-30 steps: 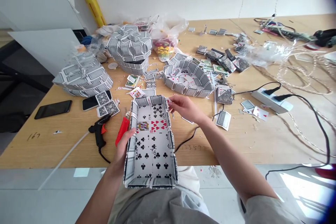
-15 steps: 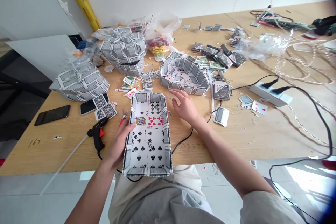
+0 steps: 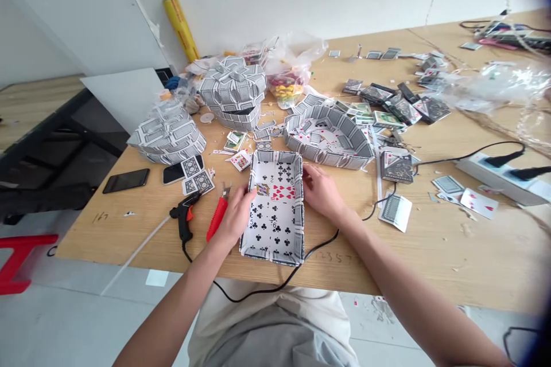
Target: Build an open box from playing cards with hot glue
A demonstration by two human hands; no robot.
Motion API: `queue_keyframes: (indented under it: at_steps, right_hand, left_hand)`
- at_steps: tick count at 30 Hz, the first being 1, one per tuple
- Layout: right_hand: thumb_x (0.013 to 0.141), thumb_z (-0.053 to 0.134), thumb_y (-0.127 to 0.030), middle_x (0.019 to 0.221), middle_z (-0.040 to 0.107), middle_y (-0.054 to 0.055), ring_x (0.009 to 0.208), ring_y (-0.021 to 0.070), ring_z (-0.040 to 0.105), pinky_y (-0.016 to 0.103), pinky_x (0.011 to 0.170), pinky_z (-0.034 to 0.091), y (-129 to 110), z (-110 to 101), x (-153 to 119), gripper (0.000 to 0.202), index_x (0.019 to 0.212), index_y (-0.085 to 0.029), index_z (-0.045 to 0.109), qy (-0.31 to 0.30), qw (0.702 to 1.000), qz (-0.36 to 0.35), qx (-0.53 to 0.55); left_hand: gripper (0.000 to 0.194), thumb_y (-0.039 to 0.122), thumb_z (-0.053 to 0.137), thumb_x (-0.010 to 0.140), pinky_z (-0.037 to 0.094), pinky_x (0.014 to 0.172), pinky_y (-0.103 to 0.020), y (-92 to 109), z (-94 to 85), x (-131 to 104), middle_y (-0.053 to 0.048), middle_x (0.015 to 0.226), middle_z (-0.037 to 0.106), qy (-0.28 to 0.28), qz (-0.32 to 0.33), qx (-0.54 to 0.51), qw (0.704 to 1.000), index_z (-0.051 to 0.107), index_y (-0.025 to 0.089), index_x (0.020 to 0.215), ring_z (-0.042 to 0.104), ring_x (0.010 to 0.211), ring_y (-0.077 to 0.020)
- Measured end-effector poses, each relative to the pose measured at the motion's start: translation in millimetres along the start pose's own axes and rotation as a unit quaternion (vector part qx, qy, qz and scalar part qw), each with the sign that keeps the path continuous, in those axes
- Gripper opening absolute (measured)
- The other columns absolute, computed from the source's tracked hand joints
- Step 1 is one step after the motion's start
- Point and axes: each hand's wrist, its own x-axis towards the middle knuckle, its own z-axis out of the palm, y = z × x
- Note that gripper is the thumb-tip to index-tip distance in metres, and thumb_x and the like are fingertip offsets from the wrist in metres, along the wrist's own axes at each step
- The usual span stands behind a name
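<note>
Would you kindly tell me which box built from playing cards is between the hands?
The open rectangular box, with the left hand and right hand at its opposite long sides; the pointed open box, lidded box and leftmost box stand farther back.

Open over nearly bare surface at the near right of the pale wooden table (image 3: 473, 258). Tight left of the open rectangular playing-card tray (image 3: 269, 229), blocked by the left hand (image 3: 238, 213), the red-handled cutter (image 3: 217, 219) and the black-and-orange glue gun (image 3: 185, 225). Closed off along the tray's right wall by the right hand (image 3: 321, 190). Obstructed ahead by the pointed grey-and-white card-walled box (image 3: 331, 157); crossed on the right by the thin black cable (image 3: 321, 246), then barred farther right by the white plastic power strip (image 3: 499, 179).
</note>
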Motion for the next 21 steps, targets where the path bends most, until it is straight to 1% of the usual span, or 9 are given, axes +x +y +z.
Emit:
queue_keyframes:
  at_steps: [2, 4, 6, 9, 11, 13, 16, 18, 21]
  right_hand:
    - [0.094, 0.055, -0.019, 0.105, 0.08, 0.013, 0.094, 0.0315, 0.072, 0.044, 0.089, 0.059, 2, 0, 0, 0.038, 0.128, -0.018, 0.072, 0.001, 1.0, -0.004, 0.004]
    - [0.092, 0.056, -0.019, 0.106, 0.08, 0.013, 0.097, 0.0324, 0.072, 0.045, 0.091, 0.059, 2, 1, 0, 0.042, 0.132, -0.019, 0.07, -0.004, 1.0, -0.018, 0.009]
    - [0.09, 0.058, -0.019, 0.108, 0.081, 0.014, 0.101, 0.0342, 0.072, 0.047, 0.093, 0.059, 3, 0, 0, 0.049, 0.138, -0.018, 0.068, -0.017, 0.999, -0.036, 0.009]
    - [0.085, 0.062, -0.018, 0.114, 0.081, 0.015, 0.106, 0.0364, 0.071, 0.05, 0.096, 0.058, 3, -1, 0, 0.062, 0.147, -0.015, 0.062, -0.04, 0.998, -0.052, 0.005]
    - [0.083, 0.064, -0.018, 0.115, 0.08, 0.017, 0.105, 0.0363, 0.07, 0.051, 0.098, 0.058, 2, -2, 1, 0.065, 0.148, -0.012, 0.06, -0.052, 0.997, -0.056, 0.002]
    - [0.083, 0.064, -0.016, 0.113, 0.08, 0.016, 0.102, 0.0348, 0.07, 0.05, 0.097, 0.057, 1, -2, 0, 0.064, 0.147, -0.01, 0.06, -0.062, 0.997, -0.056, -0.002]
    - [0.088, 0.059, -0.012, 0.113, 0.079, 0.015, 0.102, 0.0338, 0.069, 0.049, 0.098, 0.056, 0, 1, -1, 0.058, 0.146, -0.012, 0.061, -0.063, 0.997, -0.051, -0.02]
    - [0.095, 0.053, -0.012, 0.116, 0.078, 0.017, 0.105, 0.0346, 0.068, 0.05, 0.1, 0.055, 1, 3, -3, 0.052, 0.146, -0.013, 0.061, -0.053, 0.997, -0.046, -0.046]
    - [0.101, 0.045, -0.011, 0.116, 0.075, 0.018, 0.109, 0.0353, 0.065, 0.049, 0.102, 0.054, 5, 5, -4, 0.049, 0.146, -0.012, 0.063, -0.025, 0.995, -0.031, -0.096]
  left_hand:
    - [0.032, 0.045, 0.047, 0.108, 0.052, 0.106, -0.039, 0, -0.1, 2, -0.01, 0.124, 0.078, 0.006, 0.047, 0.108, 0.993, 0.069, 0.023, 0.116, 0.07, 0.12, -0.0272]
    - [0.029, 0.042, 0.043, 0.109, 0.053, 0.101, -0.04, -1, 0.1, 3, -0.01, 0.113, 0.075, 0.019, 0.075, 0.201, 0.977, 0.064, 0.024, 0.104, 0.07, 0.11, -0.0267]
    - [0.022, 0.039, 0.044, 0.107, 0.052, 0.102, -0.043, -2, 0.5, 3, -0.012, 0.11, 0.071, 0.034, 0.083, 0.247, 0.965, 0.058, 0.024, 0.097, 0.067, 0.109, -0.0281]
    - [0.021, 0.041, 0.05, 0.105, 0.051, 0.104, -0.047, 1, 0.5, 1, -0.015, 0.115, 0.068, 0.039, 0.088, 0.284, 0.954, 0.056, 0.023, 0.096, 0.066, 0.115, -0.0321]
    - [0.029, 0.048, 0.05, 0.107, 0.052, 0.099, -0.047, 7, -1.1, -1, -0.018, 0.117, 0.069, 0.027, 0.082, 0.342, 0.936, 0.059, 0.021, 0.098, 0.068, 0.115, -0.0351]
    - [0.041, 0.055, 0.045, 0.11, 0.053, 0.094, -0.045, 15, -4.3, -2, -0.021, 0.116, 0.072, 0.001, 0.07, 0.411, 0.909, 0.063, 0.02, 0.098, 0.071, 0.113, -0.0371]
    - [0.054, 0.055, 0.034, 0.114, 0.05, 0.084, -0.04, 29, -11.5, 0, -0.02, 0.105, 0.078, -0.048, 0.052, 0.457, 0.886, 0.066, 0.02, 0.09, 0.075, 0.105, -0.0357]
    - [0.052, 0.049, 0.032, 0.116, 0.045, 0.077, -0.036, 36, -16.1, 3, -0.017, 0.098, 0.08, -0.071, 0.049, 0.468, 0.88, 0.066, 0.021, 0.088, 0.077, 0.099, -0.0329]
    - [0.041, 0.042, 0.041, 0.114, 0.037, 0.069, -0.033, 40, -21.2, 6, -0.011, 0.089, 0.079, -0.077, 0.047, 0.487, 0.869, 0.062, 0.022, 0.084, 0.075, 0.088, -0.028]
